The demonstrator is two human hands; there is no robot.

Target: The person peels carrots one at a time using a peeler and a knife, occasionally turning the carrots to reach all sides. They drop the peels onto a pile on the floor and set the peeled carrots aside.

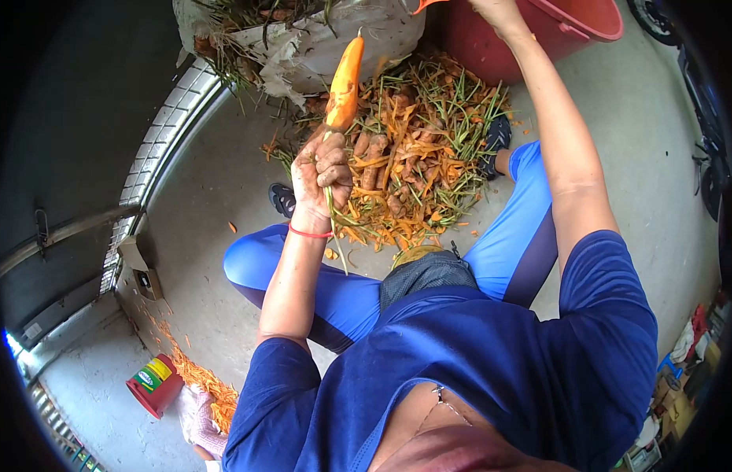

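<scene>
My left hand (325, 169) is closed round the dirty top end of a carrot (346, 86), which points upward. Its upper part is bare bright orange with some brown patches left, and a long green stalk hangs below my fist. At the top edge my right hand (495, 12) is cut off by the frame. It grips what looks like an orange peeler (425, 5), only part of which shows. Under both arms lies a heap of unpeeled carrots (372, 161), orange peelings (397, 130) and green stalks (460, 126).
A white sack (303, 55) with more stalks stands at the upper left, beside a red tub (492, 47) at the upper right. At lower left are a red bucket (157, 385), another pile of orange strips (216, 393) and a person's pink sleeve (200, 421). A motorcycle (700, 118) edges the right.
</scene>
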